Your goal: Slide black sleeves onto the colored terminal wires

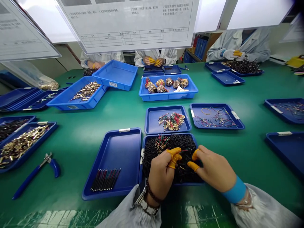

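Note:
My left hand (162, 169), with yellow finger covers, pinches a thin coloured wire (184, 150) over a blue tray of black tubes (152, 152). My right hand (212, 166) is just to its right above the same tray, thumb and forefinger apart, with nothing visible between them. A bunch of wires with metal ends (161, 142) lies on the black tubes. Left of that tray, a blue tray (123, 145) holds a row of black-sleeved wires (105, 180). Behind, another tray (150, 118) holds a pile of coloured wires with gold ends (172, 121).
Blue-handled pliers (35, 177) lie at the left on the green table (80, 136), near trays of metal parts (23, 142). A tray of loose wires (216, 116) is at the back right. A deeper bin (167, 95) holds wire bundles. People work across the table.

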Demonstrator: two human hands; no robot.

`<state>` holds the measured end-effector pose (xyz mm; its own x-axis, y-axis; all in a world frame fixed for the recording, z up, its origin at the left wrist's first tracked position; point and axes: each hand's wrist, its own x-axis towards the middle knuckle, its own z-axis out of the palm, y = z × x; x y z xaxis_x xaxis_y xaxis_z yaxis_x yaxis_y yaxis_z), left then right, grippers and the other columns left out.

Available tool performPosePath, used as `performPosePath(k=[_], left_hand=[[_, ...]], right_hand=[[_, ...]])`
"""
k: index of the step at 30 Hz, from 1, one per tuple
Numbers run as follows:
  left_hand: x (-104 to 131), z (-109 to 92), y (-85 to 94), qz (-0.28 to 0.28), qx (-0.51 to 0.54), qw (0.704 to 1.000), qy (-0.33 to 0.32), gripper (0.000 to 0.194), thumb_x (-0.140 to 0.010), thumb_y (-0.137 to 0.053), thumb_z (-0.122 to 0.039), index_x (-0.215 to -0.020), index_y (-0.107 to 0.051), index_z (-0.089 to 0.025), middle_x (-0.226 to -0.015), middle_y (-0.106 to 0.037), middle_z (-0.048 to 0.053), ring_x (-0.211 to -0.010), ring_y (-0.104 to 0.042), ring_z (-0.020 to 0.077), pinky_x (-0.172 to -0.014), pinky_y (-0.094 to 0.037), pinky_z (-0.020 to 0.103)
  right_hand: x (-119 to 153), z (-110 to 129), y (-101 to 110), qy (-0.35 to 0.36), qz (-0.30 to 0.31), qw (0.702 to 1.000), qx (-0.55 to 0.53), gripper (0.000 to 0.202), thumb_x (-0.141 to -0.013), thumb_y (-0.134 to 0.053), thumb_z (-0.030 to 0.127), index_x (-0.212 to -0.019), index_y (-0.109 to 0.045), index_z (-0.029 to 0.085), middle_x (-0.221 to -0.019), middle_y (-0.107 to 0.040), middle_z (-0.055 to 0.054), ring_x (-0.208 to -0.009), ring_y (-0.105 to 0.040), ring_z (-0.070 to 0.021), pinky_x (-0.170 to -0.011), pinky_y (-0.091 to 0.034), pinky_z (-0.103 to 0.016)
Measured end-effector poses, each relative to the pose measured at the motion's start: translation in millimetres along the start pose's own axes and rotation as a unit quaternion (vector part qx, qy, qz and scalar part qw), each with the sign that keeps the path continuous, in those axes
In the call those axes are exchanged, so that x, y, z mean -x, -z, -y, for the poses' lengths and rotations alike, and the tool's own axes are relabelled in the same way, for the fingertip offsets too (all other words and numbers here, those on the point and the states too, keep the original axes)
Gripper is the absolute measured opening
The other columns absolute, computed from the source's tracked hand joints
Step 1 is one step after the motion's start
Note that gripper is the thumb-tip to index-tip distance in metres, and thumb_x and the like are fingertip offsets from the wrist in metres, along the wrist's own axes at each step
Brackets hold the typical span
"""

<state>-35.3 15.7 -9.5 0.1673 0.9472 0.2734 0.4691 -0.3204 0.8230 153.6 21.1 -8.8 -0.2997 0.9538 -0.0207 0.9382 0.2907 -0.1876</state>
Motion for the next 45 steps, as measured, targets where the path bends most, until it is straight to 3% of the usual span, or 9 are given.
performPosePath(k=[5, 13, 20, 26, 30, 32, 34, 41, 45], left_hand=[[-1, 2, 0.2, -0.016, 0.048, 0.998, 0.033, 0.03, -0.08, -0.046, 0.001, -0.096, -0.066, -0.014, -0.091, -0.071, 0.005, -0.087, -0.065, 0.0145, -0.08, -0.049, 0.024], [-1, 2, -1.0, -0.001, 0.053, 0.995, 0.08, 0.03, -0.078, -0.046, 0.001, -0.095, -0.067, -0.013, -0.083, -0.071, 0.005, -0.078, -0.067, 0.0142, -0.073, -0.051, 0.024], [-1, 4, -3.1, 0.023, 0.023, 0.996, 0.089, 0.035, -0.076, -0.043, 0.001, -0.097, -0.067, -0.013, -0.083, -0.071, 0.005, -0.075, -0.066, 0.0157, -0.07, -0.052, 0.026], [2, 2, -2.3, 0.016, 0.001, 0.994, 0.107, 0.033, -0.076, -0.044, 0.0, -0.093, -0.069, -0.013, -0.079, -0.07, 0.005, -0.069, -0.066, 0.0152, -0.065, -0.052, 0.025], [1, 2, -1.1, 0.0, 0.007, 0.993, 0.121, 0.024, -0.078, -0.05, -0.006, -0.088, -0.07, -0.014, -0.076, -0.07, 0.004, -0.064, -0.065, 0.0137, -0.06, -0.051, 0.022], [1, 2, -0.8, -0.001, 0.029, 0.991, 0.128, 0.018, -0.08, -0.054, -0.012, -0.086, -0.07, -0.015, -0.076, -0.07, 0.003, -0.062, -0.064, 0.0127, -0.057, -0.05, 0.02], [0, 0, -0.8, 0.006, 0.056, 0.989, 0.14, 0.016, -0.081, -0.055, -0.017, -0.085, -0.07, -0.015, -0.073, -0.07, 0.003, -0.058, -0.062, 0.0117, -0.052, -0.05, 0.018], [1, -6, -1.8, 0.059, 0.095, 0.983, 0.148, 0.018, -0.082, -0.055, -0.02, -0.075, -0.07, -0.015, -0.067, -0.068, 0.003, -0.049, -0.058, 0.0089, -0.046, -0.046, 0.016], [1, -8, -3.1, 0.081, 0.095, 0.982, 0.145, 0.019, -0.082, -0.055, -0.021, -0.074, -0.07, -0.014, -0.064, -0.067, 0.003, -0.047, -0.057, 0.0086, -0.045, -0.045, 0.016]], right_hand=[[-5, 20, -4, 0.025, 0.034, 0.997, 0.065, 0.005, -0.078, -0.056, 0.023, -0.075, -0.055, 0.019, -0.083, -0.057, -0.003, -0.07, -0.059, -0.0197, -0.048, -0.027, -0.029], [-12, 21, -1, -0.028, 0.088, 0.995, 0.047, 0.01, -0.078, -0.054, 0.025, -0.071, -0.057, 0.019, -0.08, -0.06, -0.004, -0.065, -0.061, -0.0183, -0.045, -0.016, -0.029], [-20, 27, -7, -0.069, 0.088, 0.993, 0.038, 0.02, -0.079, -0.053, 0.033, -0.066, -0.056, 0.018, -0.077, -0.061, -0.006, -0.063, -0.06, -0.0204, -0.046, -0.013, -0.028], [-23, 23, -5, -0.061, 0.084, 0.994, -0.022, 0.012, -0.076, -0.054, 0.024, -0.065, -0.052, 0.018, -0.073, -0.058, -0.004, -0.061, -0.057, -0.0198, -0.047, -0.016, -0.028], [-28, 15, 0, -0.011, 0.045, 0.987, -0.152, 0.012, -0.076, -0.053, 0.019, -0.064, -0.051, 0.019, -0.071, -0.055, -0.002, -0.06, -0.052, -0.0163, -0.051, -0.027, -0.028], [-31, 11, 2, 0.009, 0.008, 0.961, -0.275, 0.012, -0.079, -0.053, 0.02, -0.067, -0.052, 0.019, -0.07, -0.055, -0.001, -0.062, -0.051, -0.0155, -0.054, -0.033, -0.028], [-31, 7, 2, -0.004, -0.031, 0.908, -0.419, 0.01, -0.081, -0.052, 0.025, -0.073, -0.055, 0.019, -0.069, -0.054, -0.001, -0.062, -0.05, -0.0148, -0.055, -0.037, -0.027], [-30, 9, -7, -0.085, -0.078, 0.645, -0.756, 0.017, -0.08, -0.06, 0.034, -0.086, -0.06, 0.018, -0.068, -0.056, -0.001, -0.053, -0.05, -0.0114, -0.05, -0.04, -0.025], [-32, 13, -7, -0.104, -0.128, 0.582, -0.796, 0.014, -0.073, -0.068, 0.029, -0.081, -0.064, 0.018, -0.069, -0.057, -0.002, -0.056, -0.051, -0.0119, -0.051, -0.042, -0.025]])
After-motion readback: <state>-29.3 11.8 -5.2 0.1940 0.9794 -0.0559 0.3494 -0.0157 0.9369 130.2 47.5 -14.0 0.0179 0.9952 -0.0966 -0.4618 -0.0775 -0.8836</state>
